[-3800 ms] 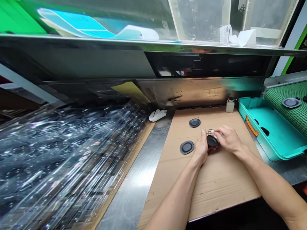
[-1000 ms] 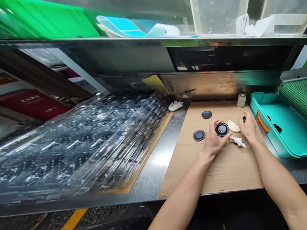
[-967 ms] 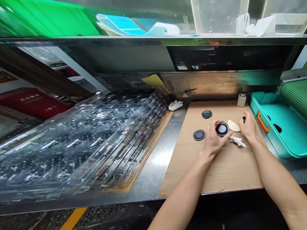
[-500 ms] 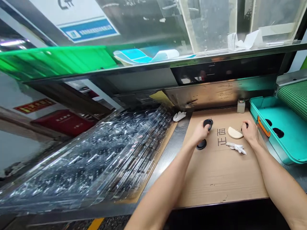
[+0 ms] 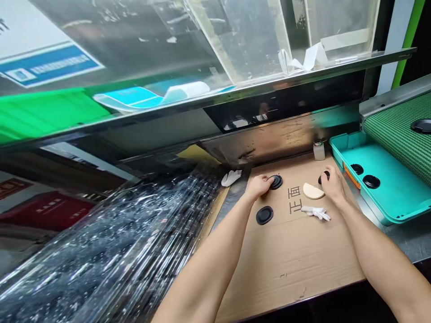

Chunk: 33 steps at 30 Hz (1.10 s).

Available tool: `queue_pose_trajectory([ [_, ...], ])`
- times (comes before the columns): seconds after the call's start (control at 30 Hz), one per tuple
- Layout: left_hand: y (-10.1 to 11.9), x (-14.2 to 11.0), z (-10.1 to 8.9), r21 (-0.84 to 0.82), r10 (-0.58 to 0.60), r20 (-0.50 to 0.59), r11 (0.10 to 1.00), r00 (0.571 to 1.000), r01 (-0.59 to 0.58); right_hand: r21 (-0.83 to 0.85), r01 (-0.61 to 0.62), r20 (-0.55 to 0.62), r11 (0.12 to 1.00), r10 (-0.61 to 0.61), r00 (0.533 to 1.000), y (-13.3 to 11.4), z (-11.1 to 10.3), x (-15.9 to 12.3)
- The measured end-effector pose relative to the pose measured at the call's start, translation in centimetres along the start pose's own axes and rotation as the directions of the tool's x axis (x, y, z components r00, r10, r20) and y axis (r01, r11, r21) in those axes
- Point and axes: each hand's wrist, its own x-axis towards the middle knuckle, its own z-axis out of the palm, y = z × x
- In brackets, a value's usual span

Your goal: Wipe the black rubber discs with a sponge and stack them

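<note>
My left hand point(image 5: 261, 185) is closed on the edge of a black round disc point(image 5: 276, 181), close to or on the cardboard point(image 5: 286, 251). Nearer to me, a second black disc point(image 5: 264, 215) lies flat on the same sheet. My right hand point(image 5: 333, 183) pinches a smaller black round part point(image 5: 323, 177), partly covered by the fingers. Beside that hand sits a cream half-round pad point(image 5: 313, 191). A crumpled white cloth or glove point(image 5: 315, 212) lies just below the pad.
A teal tray point(image 5: 397, 188) with black round parts stands at right, beside a green conveyor belt point(image 5: 397, 121) carrying a black disc point(image 5: 421, 126). A small bottle point(image 5: 318, 150) stands at the cardboard's back edge. Clear plastic trays point(image 5: 134, 237) are stacked at left, under a metal shelf point(image 5: 235, 92).
My view has turned right, bringing the disc on the belt into sight. My left hand has lowered its disc toward the cardboard, farther from the second disc. The right hand keeps its part.
</note>
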Motion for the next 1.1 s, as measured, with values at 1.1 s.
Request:
queue_pose_trajectory([
  [1.1,2.1,-12.0,1.7,-0.87,0.057,0.478,-0.108,0.877,0.481,-0.153,0.406,0.637,0.901,-0.225,0.738,-6.8,-2.5,-4.7],
])
